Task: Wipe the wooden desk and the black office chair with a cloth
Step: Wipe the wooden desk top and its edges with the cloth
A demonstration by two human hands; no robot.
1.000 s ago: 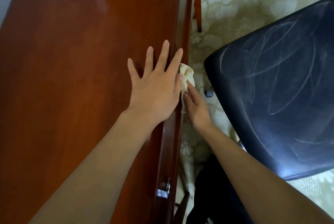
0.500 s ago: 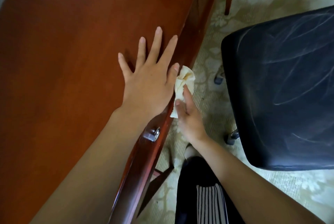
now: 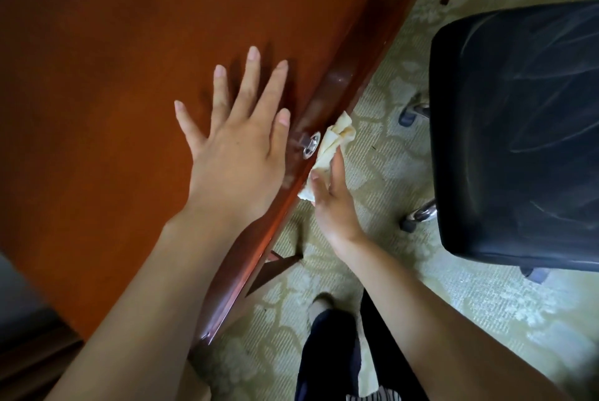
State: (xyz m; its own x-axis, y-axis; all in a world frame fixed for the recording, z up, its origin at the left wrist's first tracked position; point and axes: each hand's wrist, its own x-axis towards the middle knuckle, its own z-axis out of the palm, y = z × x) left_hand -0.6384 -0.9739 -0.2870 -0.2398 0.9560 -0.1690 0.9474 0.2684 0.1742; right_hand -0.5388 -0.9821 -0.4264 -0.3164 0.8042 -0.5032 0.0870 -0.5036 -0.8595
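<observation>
Against desk (image 3: 97, 76) edge, cloth (image 3: 330, 144) under right hand (image 3: 332, 203) fingers (image 3: 337, 167)

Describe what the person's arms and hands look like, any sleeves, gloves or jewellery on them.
Both forearms are bare as far as the frame shows, with no sleeves in sight. The left hand and right hand wear no gloves, and no rings, watch or bracelets show on the fingers or wrists. The fingernails are short and unpainted. Lower down, dark trousers are visible.
</observation>
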